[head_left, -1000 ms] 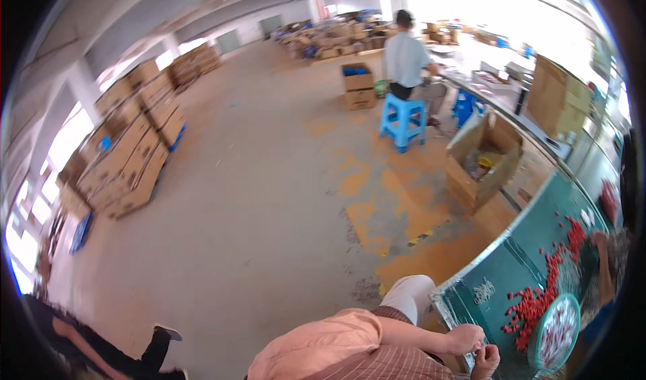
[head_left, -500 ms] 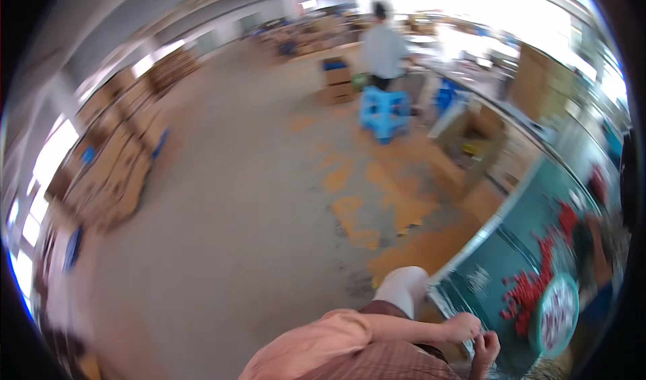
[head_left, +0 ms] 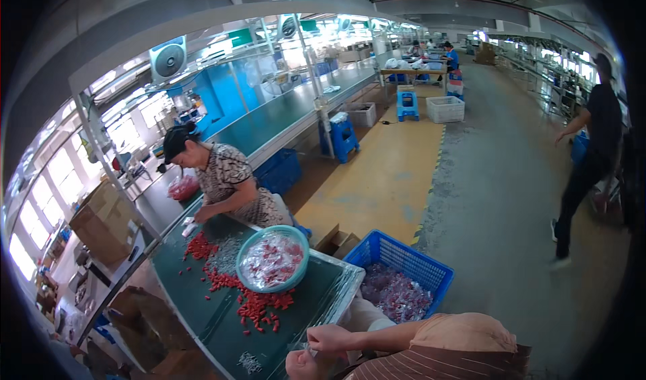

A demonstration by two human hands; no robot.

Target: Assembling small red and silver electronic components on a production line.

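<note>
At the near end of a green-topped table (head_left: 185, 306), my hands are close together. My right hand (head_left: 330, 337) has its fingers pinched. Beside it and lower, at the picture's bottom, is my left hand (head_left: 301, 365), its fingers closed too. A thin, pale, clear bit shows between them, too small to name. On the table near my hands lie small red pieces (head_left: 259, 306) and a little pile of thin grey metal pieces (head_left: 249, 362). A teal bowl (head_left: 304, 255) full of clear packets with red bits stands at the table's edge.
A seated co-worker (head_left: 225, 185) handles small white things across the table. A blue crate (head_left: 444, 276) of clear packets stands on the floor by the table's right edge. One person (head_left: 592, 144) walks at the right. Blue stools (head_left: 344, 141) and a pale crate (head_left: 445, 109) stand farther off.
My view has swung far to the right, from the floor and stacked cardboard to the table, the co-worker and the aisle. My hands remain close together with fingers closed.
</note>
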